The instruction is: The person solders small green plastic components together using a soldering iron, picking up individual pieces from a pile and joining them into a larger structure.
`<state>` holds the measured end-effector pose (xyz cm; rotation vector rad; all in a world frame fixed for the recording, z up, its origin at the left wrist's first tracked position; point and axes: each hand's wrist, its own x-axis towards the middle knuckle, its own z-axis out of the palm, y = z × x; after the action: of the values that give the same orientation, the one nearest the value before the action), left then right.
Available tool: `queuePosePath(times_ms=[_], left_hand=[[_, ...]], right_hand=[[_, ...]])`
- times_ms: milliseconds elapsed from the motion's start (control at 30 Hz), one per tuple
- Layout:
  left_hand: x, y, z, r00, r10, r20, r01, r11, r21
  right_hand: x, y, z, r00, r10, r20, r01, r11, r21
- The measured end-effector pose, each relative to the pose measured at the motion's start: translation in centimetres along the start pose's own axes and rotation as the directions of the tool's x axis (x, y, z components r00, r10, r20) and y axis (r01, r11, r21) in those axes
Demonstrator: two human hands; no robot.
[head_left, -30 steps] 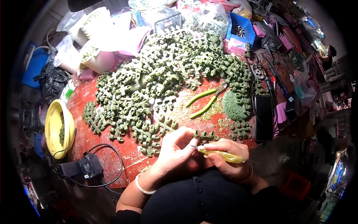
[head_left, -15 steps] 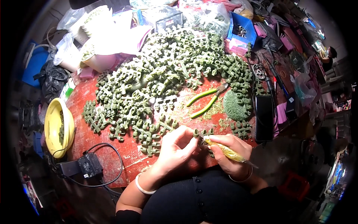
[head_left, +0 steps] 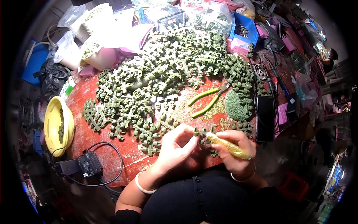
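Observation:
My left hand (head_left: 178, 146) pinches a small green moulded sprue piece (head_left: 196, 131) with little cup-like parts, close above the table's front edge. In my right hand (head_left: 238, 149) is a pen-like tool with a yellow wrapped handle (head_left: 232, 148). Its tip points left and meets or nearly meets the green piece; my fingers hide the exact contact. Beyond both hands spreads a large heap of similar green pieces (head_left: 164, 74). Cutting pliers with lime-green handles (head_left: 204, 107) lie spread on the table among green crumbs, left of a round green textured pad (head_left: 235, 106).
A yellow bowl (head_left: 69, 127) and a black power adapter with a looped cable (head_left: 89, 164) are on the left. White tubs (head_left: 100, 59) stand at the back left, a blue bin (head_left: 250, 36) at the back right. A black phone (head_left: 264, 119) lies right. Another person (head_left: 329, 58) is far right.
My right hand and the yellow-handled tool have shifted slightly right, and the handle has turned a little. The left hand keeps its hold on the green piece.

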<state>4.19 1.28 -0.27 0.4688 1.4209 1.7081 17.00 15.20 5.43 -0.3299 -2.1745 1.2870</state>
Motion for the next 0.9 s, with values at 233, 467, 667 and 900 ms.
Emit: queuePosePath(times_ms=[233, 467, 667, 900], left_hand=[[-0.1, -0.6, -0.7, 0.998, -0.024, 0.059, 0.021, 0.999, 0.045], [0.3, -1.4, -0.8, 0.993, 0.019, 0.12, -0.021, 1.0, 0.014], [0.2, -0.9, -0.6, 0.991, 0.05, 0.127, -0.067, 0.99, 0.126], [0.5, -0.6, -0.7, 0.928, 0.303, 0.219, -0.366, 0.855, 0.367]], right_hand=[[1.8, 2.1, -1.5, 0.999, -0.009, 0.049, 0.0, 0.985, 0.172], [3.0, 2.2, -1.7, 0.987, 0.025, 0.157, -0.037, 0.996, 0.076], [3.3, 2.6, -1.8, 0.979, 0.039, 0.199, -0.06, 0.993, 0.104], [4.3, 2.3, -2.3, 0.948, -0.109, 0.299, 0.105, 0.994, 0.03]])
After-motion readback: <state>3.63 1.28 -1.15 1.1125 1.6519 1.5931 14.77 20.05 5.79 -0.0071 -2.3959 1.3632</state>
